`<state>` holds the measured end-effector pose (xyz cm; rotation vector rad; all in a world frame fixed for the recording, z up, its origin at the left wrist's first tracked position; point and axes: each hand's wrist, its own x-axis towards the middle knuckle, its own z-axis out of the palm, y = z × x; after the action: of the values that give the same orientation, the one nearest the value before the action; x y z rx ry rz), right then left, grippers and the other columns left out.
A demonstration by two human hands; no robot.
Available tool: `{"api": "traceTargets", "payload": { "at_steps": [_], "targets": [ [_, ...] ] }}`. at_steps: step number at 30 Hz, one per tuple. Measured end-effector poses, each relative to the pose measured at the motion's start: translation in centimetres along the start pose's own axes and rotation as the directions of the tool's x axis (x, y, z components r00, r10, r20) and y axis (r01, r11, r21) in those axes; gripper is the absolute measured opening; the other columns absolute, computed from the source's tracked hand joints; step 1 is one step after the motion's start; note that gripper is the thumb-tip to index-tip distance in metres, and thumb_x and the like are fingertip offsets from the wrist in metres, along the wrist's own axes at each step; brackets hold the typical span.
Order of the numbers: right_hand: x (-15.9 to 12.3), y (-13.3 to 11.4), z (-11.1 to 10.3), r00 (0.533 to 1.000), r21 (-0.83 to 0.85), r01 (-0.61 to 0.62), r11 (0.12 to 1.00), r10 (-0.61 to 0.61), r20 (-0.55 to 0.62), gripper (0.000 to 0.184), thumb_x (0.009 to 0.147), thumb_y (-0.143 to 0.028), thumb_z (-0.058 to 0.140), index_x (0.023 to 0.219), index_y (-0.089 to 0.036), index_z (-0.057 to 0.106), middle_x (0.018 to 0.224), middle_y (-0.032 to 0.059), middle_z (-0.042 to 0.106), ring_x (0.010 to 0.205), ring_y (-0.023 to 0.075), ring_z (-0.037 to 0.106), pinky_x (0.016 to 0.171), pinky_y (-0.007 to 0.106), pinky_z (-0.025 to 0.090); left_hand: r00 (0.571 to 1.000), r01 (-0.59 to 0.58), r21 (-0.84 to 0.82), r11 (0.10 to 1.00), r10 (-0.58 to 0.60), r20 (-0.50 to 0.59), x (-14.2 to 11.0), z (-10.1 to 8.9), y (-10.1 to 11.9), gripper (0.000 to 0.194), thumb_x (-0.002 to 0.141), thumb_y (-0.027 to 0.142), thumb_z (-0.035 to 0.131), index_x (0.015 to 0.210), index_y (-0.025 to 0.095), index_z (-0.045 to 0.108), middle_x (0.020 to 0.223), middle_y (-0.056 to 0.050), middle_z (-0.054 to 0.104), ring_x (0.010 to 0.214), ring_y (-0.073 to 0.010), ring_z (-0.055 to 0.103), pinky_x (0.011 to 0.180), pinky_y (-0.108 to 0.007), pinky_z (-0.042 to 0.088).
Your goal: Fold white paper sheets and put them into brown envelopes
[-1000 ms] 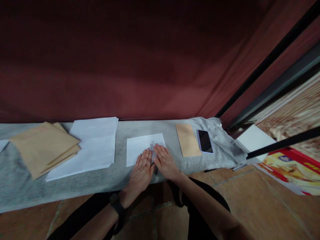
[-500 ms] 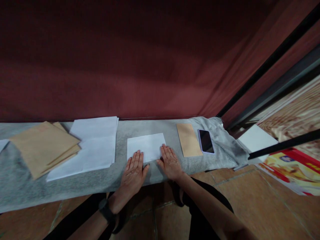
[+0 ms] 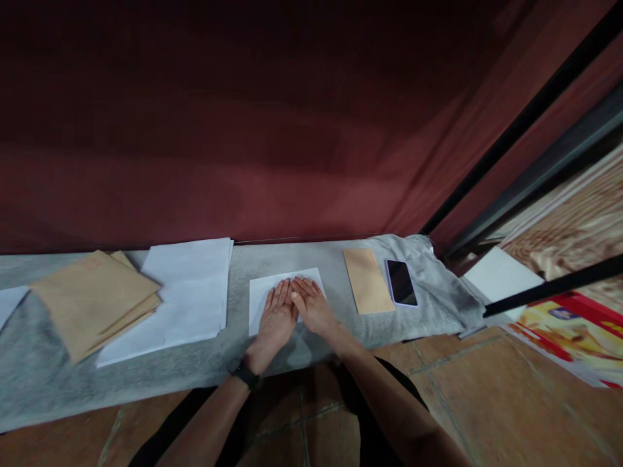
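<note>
A folded sheet of white paper [image 3: 256, 298] lies on the grey cloth-covered bench in front of me. My left hand [image 3: 279, 312] rests flat on its middle, fingers stretched out. Beside it, my right hand [image 3: 312, 307] is also laid flat on the paper, with the fingertips of both hands meeting near the sheet's upper part. Much of the paper is covered by my hands. To the right of it lies a brown envelope [image 3: 368, 281], and past that a phone [image 3: 402, 283] in a light purple case.
On the left, several brown envelopes [image 3: 97, 298] overlap a stack of white paper [image 3: 195, 285]. Another white sheet [image 3: 10, 303] shows at the left edge. A dark red wall [image 3: 243, 194] stands behind the bench [image 3: 195, 360]. Right of it are black bars and a colourful box [image 3: 574, 337].
Both hands have slid inward and up over the paper, from its lower corners to its middle, and now touch. The view has tilted slightly, so the bench sits lower.
</note>
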<state>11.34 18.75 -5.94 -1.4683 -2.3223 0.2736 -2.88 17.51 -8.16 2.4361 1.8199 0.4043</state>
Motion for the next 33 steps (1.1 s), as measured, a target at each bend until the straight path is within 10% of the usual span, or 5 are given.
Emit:
{"api": "traceTargets", "payload": {
  "at_steps": [17,33],
  "targets": [
    [1.8,0.1,1.8,0.995,-0.109,-0.093,0.990,0.097,0.035,0.050,0.110,-0.042,0.030,0.154,-0.024,0.045,0.162,0.0045,0.040,0.150,0.0266,0.036,0.124,0.053,0.025,0.993,0.106,0.037,0.994,-0.104,-0.053,1.6,0.8,-0.3,0.060,0.095,0.019,0.029,0.152,0.007,0.042,0.161,-0.017,0.039,0.154,-0.0268,0.028,0.125,-0.051,0.025],
    [1.1,2.2,2.9,0.974,-0.183,-0.206,0.961,0.184,-0.132,0.059,0.108,-0.044,0.038,0.154,-0.007,0.042,0.159,0.0172,0.040,0.147,0.0313,0.039,0.121,0.051,0.030,0.971,0.219,0.107,0.970,-0.205,-0.126,0.9,0.4,-2.4,0.063,0.100,0.034,0.030,0.153,0.001,0.038,0.162,-0.020,0.036,0.153,-0.0287,0.029,0.126,-0.046,0.023]
  ]
}}
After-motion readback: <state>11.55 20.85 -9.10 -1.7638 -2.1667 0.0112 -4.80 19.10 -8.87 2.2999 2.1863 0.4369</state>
